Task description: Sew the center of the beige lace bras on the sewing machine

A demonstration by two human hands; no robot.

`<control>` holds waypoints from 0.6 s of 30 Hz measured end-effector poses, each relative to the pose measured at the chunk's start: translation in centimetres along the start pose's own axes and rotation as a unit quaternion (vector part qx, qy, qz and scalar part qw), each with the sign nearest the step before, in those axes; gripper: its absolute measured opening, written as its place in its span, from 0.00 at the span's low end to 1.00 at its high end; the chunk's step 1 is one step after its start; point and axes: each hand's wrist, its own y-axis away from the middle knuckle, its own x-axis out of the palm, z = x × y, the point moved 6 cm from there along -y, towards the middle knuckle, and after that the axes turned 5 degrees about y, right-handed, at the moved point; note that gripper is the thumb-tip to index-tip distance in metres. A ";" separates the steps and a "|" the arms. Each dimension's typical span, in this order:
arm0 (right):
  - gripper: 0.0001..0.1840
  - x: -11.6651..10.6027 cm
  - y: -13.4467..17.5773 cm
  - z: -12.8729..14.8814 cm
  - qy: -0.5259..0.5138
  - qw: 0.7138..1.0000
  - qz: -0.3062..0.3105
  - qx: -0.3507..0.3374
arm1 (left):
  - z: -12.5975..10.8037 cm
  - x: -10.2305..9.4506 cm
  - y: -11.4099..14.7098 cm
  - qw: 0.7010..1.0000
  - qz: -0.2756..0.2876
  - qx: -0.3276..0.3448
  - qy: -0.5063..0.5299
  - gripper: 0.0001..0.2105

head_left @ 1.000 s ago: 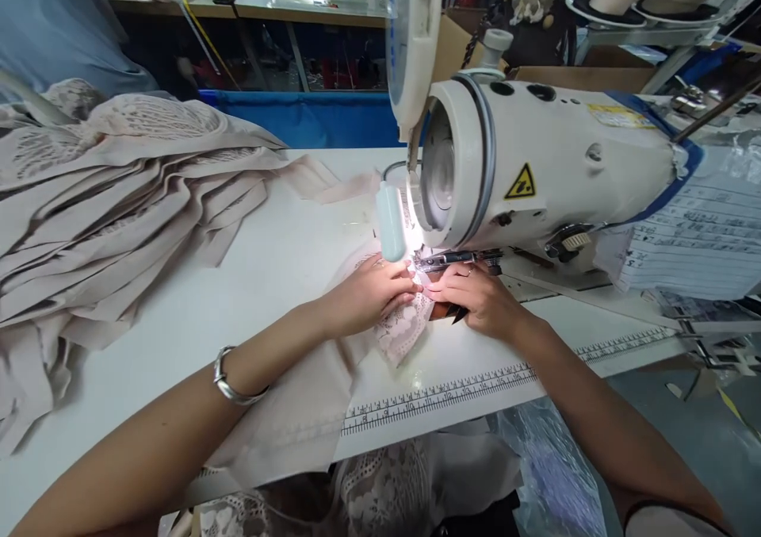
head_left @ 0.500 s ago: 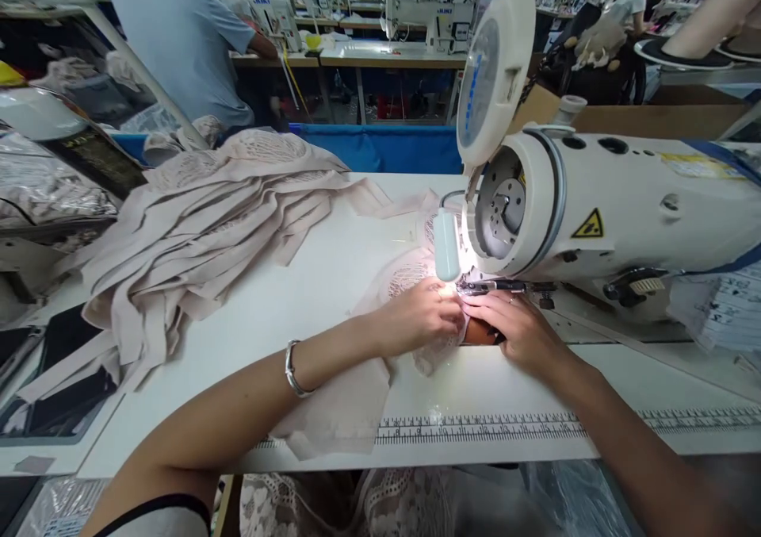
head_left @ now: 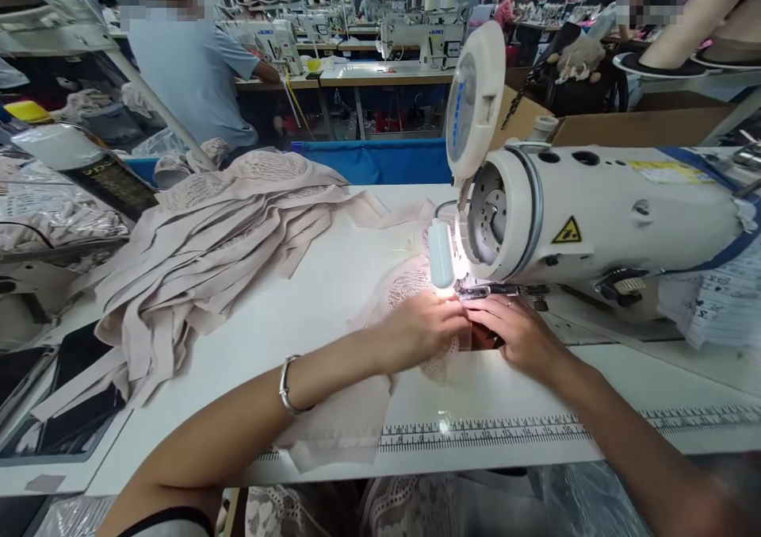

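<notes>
At the needle area of a white sewing machine (head_left: 594,212), my left hand (head_left: 419,332) is closed with bent fingers on a pale pink lace piece (head_left: 410,281). Part of the lace comes out below that hand, and a sheer panel (head_left: 342,430) hangs toward the table's front edge. My right hand (head_left: 523,332) lies just right of the needle area, its fingers stretched out and their tips by the lace edge, close to my left fingertips. A small lamp (head_left: 441,253) lights the spot. The stitching point is hidden by the fingers and glare.
A heap of pale pink fabric pieces (head_left: 238,228) lies on the left of the white table (head_left: 285,323). A printed ruler strip (head_left: 476,434) runs along the front edge. The machine's round cover (head_left: 476,101) stands raised. A person (head_left: 190,77) sits beyond the table.
The camera view has tilted and shifted slightly. My left hand has turned a little, its fingers nearer the right hand. The lace has moved only slightly, and my right hand stays beside the needle area.
</notes>
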 end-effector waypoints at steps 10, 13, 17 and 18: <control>0.11 -0.9 0.0 1.1 -0.041 0.997 -0.021 -0.057 | 2.6 1.6 0.5 0.975 -0.002 0.089 -0.204 0.15; 0.09 -0.9 0.2 0.9 -0.043 0.997 -0.035 -0.054 | 2.7 1.9 0.5 0.977 -0.011 0.096 -0.192 0.13; 0.08 -0.9 0.2 0.8 -0.023 0.998 -0.026 -0.050 | 2.9 2.0 0.3 0.978 -0.018 0.081 -0.193 0.13; 0.09 -0.8 0.2 0.7 -0.019 0.999 -0.021 -0.047 | 2.9 2.0 0.3 0.977 -0.020 0.074 -0.198 0.13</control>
